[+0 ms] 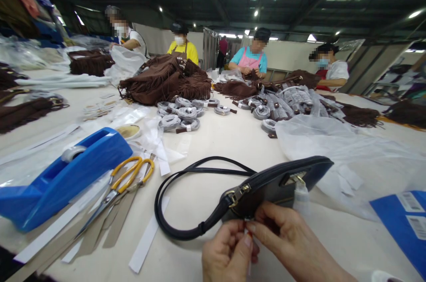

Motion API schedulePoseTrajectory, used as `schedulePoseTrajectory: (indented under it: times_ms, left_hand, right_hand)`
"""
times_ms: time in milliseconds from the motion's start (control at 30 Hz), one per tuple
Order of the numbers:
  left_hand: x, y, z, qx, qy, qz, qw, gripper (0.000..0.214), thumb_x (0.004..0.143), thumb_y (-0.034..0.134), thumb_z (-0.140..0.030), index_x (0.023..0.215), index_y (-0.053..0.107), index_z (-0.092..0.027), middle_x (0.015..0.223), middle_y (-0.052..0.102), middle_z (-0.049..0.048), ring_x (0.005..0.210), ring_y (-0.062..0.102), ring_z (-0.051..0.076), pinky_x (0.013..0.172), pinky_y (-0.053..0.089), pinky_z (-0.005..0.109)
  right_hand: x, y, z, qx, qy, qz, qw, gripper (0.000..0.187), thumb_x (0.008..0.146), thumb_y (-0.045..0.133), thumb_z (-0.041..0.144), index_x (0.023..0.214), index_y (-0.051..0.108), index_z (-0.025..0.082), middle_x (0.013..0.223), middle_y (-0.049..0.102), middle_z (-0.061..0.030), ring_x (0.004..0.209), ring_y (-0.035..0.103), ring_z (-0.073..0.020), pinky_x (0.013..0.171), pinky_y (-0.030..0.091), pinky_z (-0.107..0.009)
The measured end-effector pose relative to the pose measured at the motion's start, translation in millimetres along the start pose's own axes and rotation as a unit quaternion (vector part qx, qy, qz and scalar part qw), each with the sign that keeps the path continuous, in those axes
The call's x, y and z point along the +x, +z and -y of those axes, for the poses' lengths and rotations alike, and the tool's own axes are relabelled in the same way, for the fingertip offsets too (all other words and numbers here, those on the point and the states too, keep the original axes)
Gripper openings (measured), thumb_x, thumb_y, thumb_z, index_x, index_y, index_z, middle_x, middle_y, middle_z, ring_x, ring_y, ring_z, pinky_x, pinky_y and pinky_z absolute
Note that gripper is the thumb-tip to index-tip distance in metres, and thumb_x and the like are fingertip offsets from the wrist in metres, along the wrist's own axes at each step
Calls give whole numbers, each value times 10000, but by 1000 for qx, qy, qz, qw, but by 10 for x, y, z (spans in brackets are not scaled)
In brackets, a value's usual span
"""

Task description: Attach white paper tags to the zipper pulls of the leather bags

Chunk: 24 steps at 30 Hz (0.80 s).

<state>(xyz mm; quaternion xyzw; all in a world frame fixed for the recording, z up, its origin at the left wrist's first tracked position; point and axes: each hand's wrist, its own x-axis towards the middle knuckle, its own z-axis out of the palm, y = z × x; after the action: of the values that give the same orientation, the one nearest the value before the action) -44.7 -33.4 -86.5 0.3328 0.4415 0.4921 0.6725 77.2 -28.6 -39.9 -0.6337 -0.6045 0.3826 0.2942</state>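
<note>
A black handbag (274,188) with a gold zip pull stands tilted on the table in front of me. Its looped strap (178,230) curves out to the left, and a wrapped metal fitting (300,193) hangs on its side. Just below the bag's lower edge, my left hand (228,251) is closed in a pinch. My right hand (289,235) is closed too, its thumb meeting the left fingertips and its index finger against the bag. Between them shows a small, thin whitish piece, mostly hidden by the fingers.
To the left are a blue tape dispenser (76,171), scissors with yellow handles (131,175) and paper strips (149,240). Coiled straps (188,114) and brown fringed bags (166,77) lie beyond. Plastic bags (333,148) and a blue sheet with labels (401,224) are rightward. Several co-workers sit opposite.
</note>
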Motion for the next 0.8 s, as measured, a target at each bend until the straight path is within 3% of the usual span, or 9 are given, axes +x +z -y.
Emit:
schedulePoseTrajectory:
  times_ms: [133,233,467,633,733,800]
  left_hand:
    - [90,-78,-121,-17,-73,81,994,332,577,754,-387,706,655,-97,466,576,19,405,476,88,444,370,198]
    - [127,-112,-140,-38,-107,101,988,304,567,759,-345,696,638,-98,472,572,16,401,461,77,432,344,190]
    - [132,-58,-232,-74,-182,105,975,350,409,806,-329,555,595,-90,415,511,6,332,414,68,369,243,189]
    - [113,-38,-308,-118,-289,84,946,386,333,858,-259,533,568,-102,407,507,-10,319,422,66,368,249,175]
    - [82,-54,-281,-174,-344,68,920,347,385,858,-175,572,575,-101,429,531,-14,347,444,57,401,285,159]
    - [59,-62,-247,-209,-355,89,907,299,452,840,-159,590,582,-99,451,547,-9,356,457,61,404,289,160]
  right_hand:
    - [-34,-78,-11,3,-8,27,1000,230,810,445,315,627,499,186,616,562,-5,608,523,-147,543,390,-235]
    - [-109,-129,-14,-11,-22,42,999,234,834,414,319,677,530,190,664,594,-12,632,552,-151,573,417,-235]
    - [-257,25,-153,-9,-85,-53,995,198,869,382,281,809,556,207,716,640,0,642,603,-130,589,443,-206]
    - [-254,234,-245,77,-81,-141,984,152,868,394,293,863,527,218,767,632,1,678,600,-131,645,437,-227]
    - [-216,311,-294,169,-33,-119,978,100,843,455,309,858,486,215,733,613,1,667,594,-144,601,444,-242]
    - [-186,347,-337,237,-5,-100,966,114,825,500,314,861,457,215,706,591,12,647,581,-143,567,447,-239]
